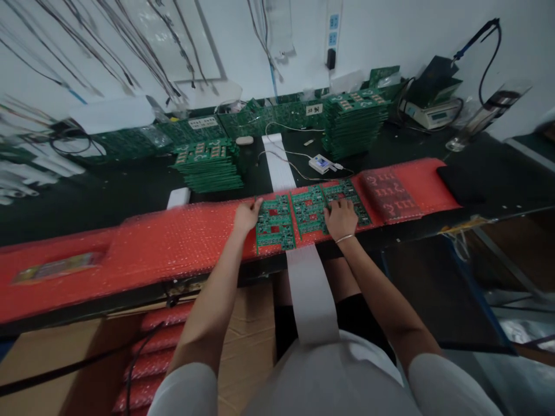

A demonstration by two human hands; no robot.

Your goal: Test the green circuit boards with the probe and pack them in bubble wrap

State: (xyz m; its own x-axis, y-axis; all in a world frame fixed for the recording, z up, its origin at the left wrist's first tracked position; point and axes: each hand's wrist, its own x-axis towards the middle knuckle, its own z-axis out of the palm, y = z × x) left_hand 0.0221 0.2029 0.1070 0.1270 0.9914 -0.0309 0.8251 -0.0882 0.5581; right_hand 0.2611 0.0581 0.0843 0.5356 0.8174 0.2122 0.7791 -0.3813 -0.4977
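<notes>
Three green circuit boards lie side by side on a long strip of red bubble wrap along the table's front edge. My left hand has its thumb and fingers closed at the left edge of the left circuit board. Curled fingers of my right hand grip at the border between the middle circuit board and the right circuit board, covering part of both. Which of these two it grips is hard to tell. Right of them, a board wrapped in red bubble wrap rests on the strip.
Behind the boards stand a left board stack and a taller right stack. A small white device with cables lies between. A scale stands back right. Cables hang on the wall. Red wrapped packs sit below the table.
</notes>
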